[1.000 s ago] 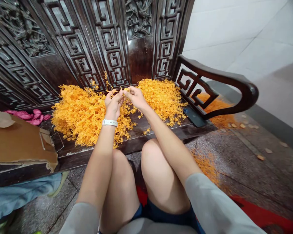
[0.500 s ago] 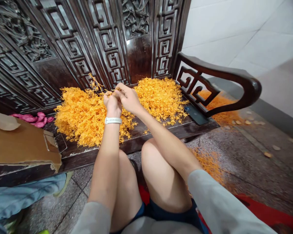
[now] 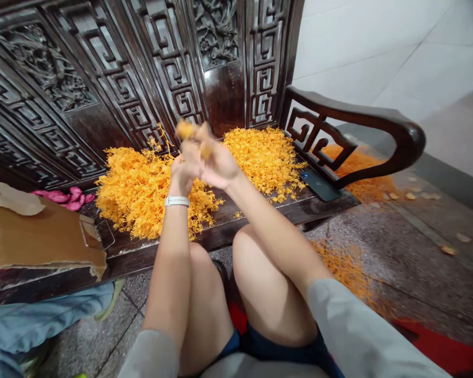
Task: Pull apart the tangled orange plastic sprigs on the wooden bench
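Note:
My left hand (image 3: 183, 170), with a white band on its wrist, is raised over the left heap of orange plastic sprigs (image 3: 136, 194). Beside it, my right hand (image 3: 220, 164) crosses in close, its wrist turned so that part of the palm shows. Motion smears the fingers of both hands, and where one hand ends and the other begins is unclear. Blurred yellow-orange bits (image 3: 186, 129) show among the fingers; which hand has them I cannot tell. Behind the right hand spreads a second heap of orange sprigs (image 3: 262, 160).
The heaps lie on a dark carved wooden bench (image 3: 220, 231) with an armrest (image 3: 358, 113). A phone (image 3: 319, 185) rests by the armrest. At left are a cardboard box (image 3: 43, 228) and pink pieces (image 3: 69, 197). Orange strands (image 3: 341, 268) litter the floor. Someone's jeans leg (image 3: 55, 317) is at lower left.
Half a second ago, my hands were pinched together over the left heap. Now the right hand has turned and come lower, and the fingers are blurred. The view has shifted slightly.

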The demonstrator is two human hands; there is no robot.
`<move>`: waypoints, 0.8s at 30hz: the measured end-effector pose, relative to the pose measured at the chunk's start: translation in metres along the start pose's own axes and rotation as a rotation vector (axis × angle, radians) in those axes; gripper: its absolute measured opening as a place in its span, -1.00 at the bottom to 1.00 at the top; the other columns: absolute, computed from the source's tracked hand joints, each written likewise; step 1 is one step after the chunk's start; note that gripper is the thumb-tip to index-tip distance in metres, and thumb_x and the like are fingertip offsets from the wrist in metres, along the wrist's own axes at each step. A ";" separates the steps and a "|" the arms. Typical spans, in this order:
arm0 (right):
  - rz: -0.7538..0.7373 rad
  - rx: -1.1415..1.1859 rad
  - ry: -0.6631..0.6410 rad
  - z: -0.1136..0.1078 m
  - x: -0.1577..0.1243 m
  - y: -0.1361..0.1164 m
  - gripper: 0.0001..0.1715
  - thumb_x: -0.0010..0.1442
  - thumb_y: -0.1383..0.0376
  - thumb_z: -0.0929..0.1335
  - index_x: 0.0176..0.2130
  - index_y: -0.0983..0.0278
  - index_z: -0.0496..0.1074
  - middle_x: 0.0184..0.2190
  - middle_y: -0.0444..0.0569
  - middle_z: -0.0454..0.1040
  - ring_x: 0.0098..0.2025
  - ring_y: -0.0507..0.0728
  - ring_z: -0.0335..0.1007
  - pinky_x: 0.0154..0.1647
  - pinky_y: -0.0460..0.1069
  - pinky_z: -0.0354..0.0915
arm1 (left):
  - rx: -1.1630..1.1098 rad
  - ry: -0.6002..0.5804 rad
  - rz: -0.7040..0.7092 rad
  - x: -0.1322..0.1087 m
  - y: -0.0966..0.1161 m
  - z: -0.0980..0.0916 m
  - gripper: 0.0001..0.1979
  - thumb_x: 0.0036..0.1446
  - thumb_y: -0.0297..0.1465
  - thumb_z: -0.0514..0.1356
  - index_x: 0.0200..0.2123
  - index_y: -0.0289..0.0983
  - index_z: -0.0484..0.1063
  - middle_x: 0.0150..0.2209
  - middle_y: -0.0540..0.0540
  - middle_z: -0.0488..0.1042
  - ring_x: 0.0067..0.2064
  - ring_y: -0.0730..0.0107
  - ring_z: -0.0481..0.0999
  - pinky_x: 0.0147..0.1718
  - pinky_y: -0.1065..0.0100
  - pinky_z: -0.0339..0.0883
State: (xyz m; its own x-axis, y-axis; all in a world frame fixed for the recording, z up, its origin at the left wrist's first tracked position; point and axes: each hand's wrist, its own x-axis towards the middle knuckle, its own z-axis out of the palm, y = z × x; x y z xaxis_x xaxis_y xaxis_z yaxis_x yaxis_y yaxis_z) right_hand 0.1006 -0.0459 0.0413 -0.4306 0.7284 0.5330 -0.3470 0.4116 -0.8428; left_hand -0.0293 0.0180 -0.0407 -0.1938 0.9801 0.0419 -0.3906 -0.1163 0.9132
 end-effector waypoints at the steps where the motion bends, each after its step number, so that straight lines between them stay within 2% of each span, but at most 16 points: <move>1: 0.043 0.171 0.158 -0.018 0.007 0.014 -0.51 0.28 -0.15 0.37 -0.20 0.22 0.40 -0.31 -0.06 0.46 -0.30 0.07 0.39 -0.26 -0.01 0.44 | -0.004 0.004 -0.032 -0.002 0.000 0.002 -0.69 0.04 -0.60 0.36 -0.23 -0.20 0.35 -0.42 0.02 0.50 -0.39 0.50 0.53 -0.32 0.45 0.48; 3: 0.201 0.580 0.534 -0.048 0.014 0.040 -0.55 0.35 -0.10 0.32 -0.25 0.23 0.33 -0.34 -0.04 0.44 -0.32 0.06 0.38 -0.26 -0.02 0.45 | -0.003 0.044 -0.103 -0.006 0.000 0.006 -0.67 -0.01 -0.63 0.36 -0.24 -0.22 0.36 -0.44 0.02 0.51 -0.41 0.50 0.53 -0.31 0.44 0.48; 4: 0.314 0.713 0.670 -0.059 0.014 0.052 -0.60 0.41 -0.04 0.27 -0.26 0.23 0.32 -0.37 -0.03 0.44 -0.35 0.06 0.37 -0.31 -0.05 0.44 | 0.012 0.051 -0.127 -0.008 0.000 0.009 -0.66 -0.02 -0.64 0.36 -0.23 -0.23 0.36 -0.44 0.02 0.52 -0.42 0.50 0.53 -0.30 0.43 0.47; 5: 0.423 0.790 0.772 -0.066 0.012 0.062 -0.64 0.44 0.03 0.25 -0.26 0.23 0.32 -0.40 -0.05 0.43 -0.40 0.04 0.35 -0.37 -0.07 0.40 | 0.033 0.050 -0.135 -0.009 0.000 0.011 -0.67 -0.03 -0.63 0.35 -0.23 -0.23 0.37 -0.44 0.01 0.52 -0.42 0.48 0.53 -0.30 0.42 0.47; 7: 0.550 0.803 0.826 -0.072 0.009 0.078 -0.71 0.43 0.13 0.26 -0.26 0.24 0.35 -0.48 -0.11 0.41 -0.50 0.01 0.29 -0.46 -0.12 0.32 | 0.100 0.034 -0.100 -0.012 -0.001 0.016 -0.69 -0.02 -0.63 0.32 -0.24 -0.23 0.38 -0.44 0.02 0.49 -0.43 0.46 0.50 -0.33 0.40 0.43; 9: 0.577 0.705 0.742 -0.070 0.007 0.088 -0.77 0.39 0.17 0.32 -0.26 0.26 0.41 -0.52 -0.17 0.41 -0.55 -0.02 0.25 -0.49 -0.13 0.26 | 0.212 -0.001 0.006 -0.015 -0.003 0.021 -0.70 -0.05 -0.67 0.28 -0.27 -0.22 0.41 -0.42 0.01 0.47 -0.43 0.43 0.45 -0.36 0.38 0.37; 11: 0.585 0.582 0.651 -0.067 0.007 0.094 -0.75 0.38 0.18 0.34 -0.30 0.27 0.43 -0.55 -0.18 0.43 -0.57 -0.03 0.25 -0.52 -0.14 0.21 | 0.363 -0.095 0.149 -0.020 -0.005 0.025 -0.70 -0.10 -0.71 0.24 -0.34 -0.23 0.43 -0.38 -0.02 0.47 -0.40 0.39 0.42 -0.35 0.35 0.32; 15: 0.663 0.472 0.472 -0.070 0.006 0.098 -0.57 0.37 0.02 0.34 -0.42 0.24 0.39 -0.68 -0.20 0.31 -0.60 0.02 0.25 -0.55 -0.10 0.20 | 0.756 -0.450 0.347 -0.032 -0.006 0.035 -0.78 -0.15 -0.68 0.17 -0.48 -0.24 0.41 -0.41 -0.05 0.45 -0.35 0.29 0.39 -0.28 0.27 0.24; 18: 0.643 0.527 0.261 -0.076 0.000 0.091 -0.47 0.32 -0.13 0.34 -0.23 0.26 0.54 -0.65 -0.12 0.43 -0.57 0.08 0.34 -0.49 -0.05 0.33 | 1.068 -0.615 0.444 -0.039 -0.002 0.041 -0.86 -0.10 -0.59 0.15 -0.54 -0.23 0.34 -0.44 -0.07 0.44 -0.34 0.26 0.36 -0.27 0.23 0.20; 21: 0.551 0.560 0.123 -0.080 -0.006 0.077 -0.35 0.28 -0.17 0.36 0.02 0.29 0.56 -0.39 0.02 0.65 -0.40 0.12 0.53 -0.33 -0.01 0.48 | 1.135 -0.744 0.366 -0.043 0.002 0.041 -0.88 -0.05 -0.49 0.14 -0.58 -0.22 0.30 -0.48 -0.07 0.44 -0.39 0.30 0.34 -0.32 0.23 0.20; 24: 0.432 0.534 0.125 -0.078 -0.012 0.065 -0.44 0.27 0.00 0.45 0.14 0.23 0.50 -0.12 0.02 0.70 -0.26 0.09 0.61 -0.24 -0.04 0.54 | 1.082 -0.994 0.114 -0.044 0.007 0.037 -0.89 -0.06 -0.46 0.12 -0.57 -0.24 0.41 -0.54 -0.04 0.44 -0.46 0.33 0.37 -0.37 0.25 0.24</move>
State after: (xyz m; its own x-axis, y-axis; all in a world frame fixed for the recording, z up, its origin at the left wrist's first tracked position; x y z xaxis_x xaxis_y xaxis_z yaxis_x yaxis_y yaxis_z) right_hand 0.1484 0.0151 -0.0258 -0.5347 0.8367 0.1186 -0.5419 -0.2317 -0.8079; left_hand 0.0104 -0.0198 -0.0213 0.6814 0.7316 -0.0206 0.5184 -0.4626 0.7192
